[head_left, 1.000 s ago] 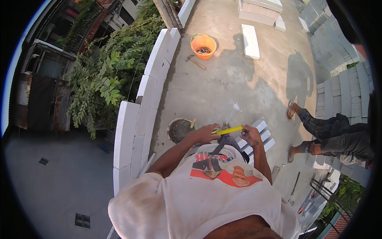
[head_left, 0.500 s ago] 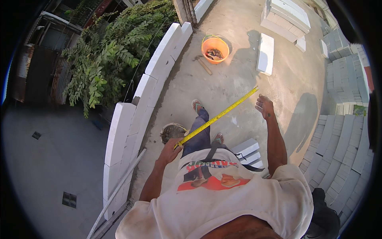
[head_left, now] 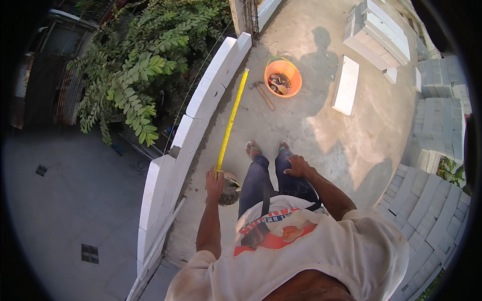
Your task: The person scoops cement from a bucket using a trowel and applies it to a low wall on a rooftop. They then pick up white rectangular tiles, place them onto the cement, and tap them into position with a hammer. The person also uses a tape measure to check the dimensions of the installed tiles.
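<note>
My left hand [head_left: 215, 184] is closed around a tape measure [head_left: 219, 174]. Its yellow blade [head_left: 232, 118] runs out forward alongside the low white block wall [head_left: 207, 98], the far tip near the wall's far part. Below that hand, partly covered by it, sits a round bucket [head_left: 238, 184] with grey mortar-like stuff inside. My right hand [head_left: 298, 166] rests on my right leg near the knee, fingers stretched out and holding nothing.
Ahead stands an orange bucket [head_left: 296, 79] with tools in it, a hammer [head_left: 265, 96] lying beside it. One white block [head_left: 346, 85] lies on the concrete floor. Block stacks [head_left: 386, 32] rise at the far right, more [head_left: 427, 200] along the right. Leafy branches [head_left: 135, 75] grow beyond the wall.
The tape blade has swung left, from pointing forward-right to running along the wall. My right hand has dropped from the air beside the blade's tip onto my leg.
</note>
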Demonstrator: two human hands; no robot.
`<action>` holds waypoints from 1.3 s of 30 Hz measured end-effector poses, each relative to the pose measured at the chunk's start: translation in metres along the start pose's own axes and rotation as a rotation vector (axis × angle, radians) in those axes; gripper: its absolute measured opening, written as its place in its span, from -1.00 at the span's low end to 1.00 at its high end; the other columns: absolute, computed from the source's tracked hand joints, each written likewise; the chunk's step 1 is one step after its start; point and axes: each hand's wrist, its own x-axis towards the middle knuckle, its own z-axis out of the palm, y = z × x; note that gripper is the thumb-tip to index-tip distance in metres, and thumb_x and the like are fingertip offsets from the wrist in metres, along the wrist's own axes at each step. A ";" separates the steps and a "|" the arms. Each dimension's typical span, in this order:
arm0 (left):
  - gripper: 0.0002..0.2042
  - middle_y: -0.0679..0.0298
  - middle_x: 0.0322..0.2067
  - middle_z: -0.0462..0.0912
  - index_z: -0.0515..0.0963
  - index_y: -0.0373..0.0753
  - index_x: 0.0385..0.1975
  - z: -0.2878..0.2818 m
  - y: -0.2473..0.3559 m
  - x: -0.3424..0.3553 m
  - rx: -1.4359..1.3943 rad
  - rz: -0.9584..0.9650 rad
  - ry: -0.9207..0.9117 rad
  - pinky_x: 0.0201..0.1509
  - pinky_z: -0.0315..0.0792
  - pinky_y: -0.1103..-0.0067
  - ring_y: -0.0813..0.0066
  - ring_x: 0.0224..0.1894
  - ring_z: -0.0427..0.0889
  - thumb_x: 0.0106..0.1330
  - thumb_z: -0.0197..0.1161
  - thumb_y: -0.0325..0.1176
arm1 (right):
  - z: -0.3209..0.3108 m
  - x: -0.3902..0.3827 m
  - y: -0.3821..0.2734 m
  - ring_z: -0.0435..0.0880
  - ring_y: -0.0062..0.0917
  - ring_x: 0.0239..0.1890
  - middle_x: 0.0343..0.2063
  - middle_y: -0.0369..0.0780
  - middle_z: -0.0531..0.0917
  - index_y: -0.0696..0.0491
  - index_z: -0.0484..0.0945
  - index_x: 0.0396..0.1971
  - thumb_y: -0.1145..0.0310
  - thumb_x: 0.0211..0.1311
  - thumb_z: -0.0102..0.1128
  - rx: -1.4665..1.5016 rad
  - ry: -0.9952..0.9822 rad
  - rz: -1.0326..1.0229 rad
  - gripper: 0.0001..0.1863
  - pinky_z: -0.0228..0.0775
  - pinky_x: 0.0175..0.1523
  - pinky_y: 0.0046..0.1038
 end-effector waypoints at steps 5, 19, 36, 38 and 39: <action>-0.49 -0.22 0.10 0.55 0.46 -0.31 0.35 0.029 0.008 0.110 0.109 0.037 0.048 0.28 0.44 0.09 -0.24 0.15 0.53 0.44 0.25 -0.25 | -0.031 0.049 0.013 0.12 0.07 0.59 0.57 0.01 0.17 -0.09 0.23 0.57 -0.17 0.21 0.45 -0.053 -0.078 0.018 0.01 0.10 0.57 0.15; -0.49 -0.13 0.13 0.52 0.45 -0.25 0.38 0.155 0.023 0.428 0.249 0.006 0.094 0.35 0.41 0.14 -0.13 0.21 0.51 0.44 0.27 -0.31 | -0.140 0.176 0.075 0.16 0.27 0.50 0.50 0.14 0.15 -0.03 0.17 0.55 -0.03 0.24 0.42 -0.072 0.001 -0.122 -0.04 0.20 0.45 0.27; -0.50 -0.18 0.13 0.51 0.47 -0.28 0.36 0.183 0.029 0.512 0.236 0.015 0.095 0.42 0.34 0.10 -0.17 0.24 0.46 0.44 0.27 -0.32 | -0.198 0.207 0.089 0.24 0.21 0.43 0.42 0.12 0.26 -0.03 0.33 0.44 0.03 0.18 0.42 -0.017 -0.043 -0.147 -0.16 0.27 0.37 0.24; -0.50 -0.18 0.13 0.51 0.47 -0.28 0.36 0.184 0.029 0.514 0.237 0.027 0.100 0.42 0.34 0.09 -0.18 0.24 0.46 0.44 0.27 -0.33 | -0.200 0.209 0.089 0.24 0.21 0.43 0.42 0.12 0.26 -0.04 0.33 0.44 0.03 0.18 0.43 -0.016 -0.039 -0.149 -0.16 0.27 0.36 0.24; -0.50 -0.18 0.13 0.51 0.47 -0.28 0.36 0.185 0.028 0.514 0.252 0.042 0.104 0.42 0.34 0.08 -0.18 0.24 0.46 0.44 0.26 -0.33 | -0.200 0.210 0.088 0.24 0.20 0.43 0.42 0.11 0.26 -0.04 0.33 0.43 0.03 0.18 0.43 -0.016 -0.038 -0.153 -0.16 0.27 0.36 0.25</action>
